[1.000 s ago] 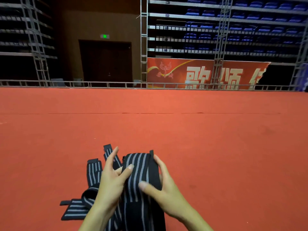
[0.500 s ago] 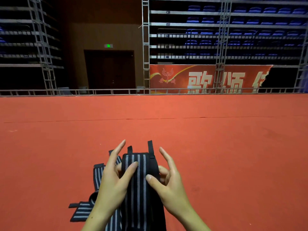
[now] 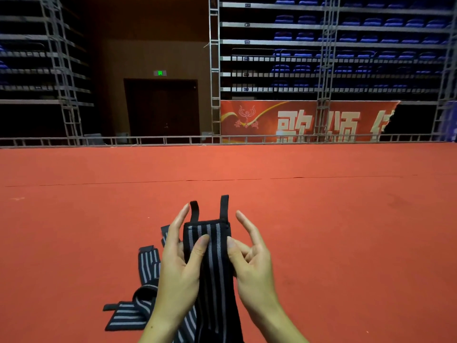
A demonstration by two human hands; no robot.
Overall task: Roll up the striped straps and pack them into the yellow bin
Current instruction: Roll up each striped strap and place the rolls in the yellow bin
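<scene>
The left hand point(image 3: 179, 266) and right hand point(image 3: 252, 261) pinch the striped strap point(image 3: 210, 246) between thumbs and fingers. Its long axis runs away from the fingertips, the looped end just beyond them. Both hands are equally near.

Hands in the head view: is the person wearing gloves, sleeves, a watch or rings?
Both are bare. The left hand and right hand show no gloves, rings or markings. No watch or band sits on either wrist, and both forearms are uncovered down to the bottom edge of the picture, with no sleeve in view.
</scene>
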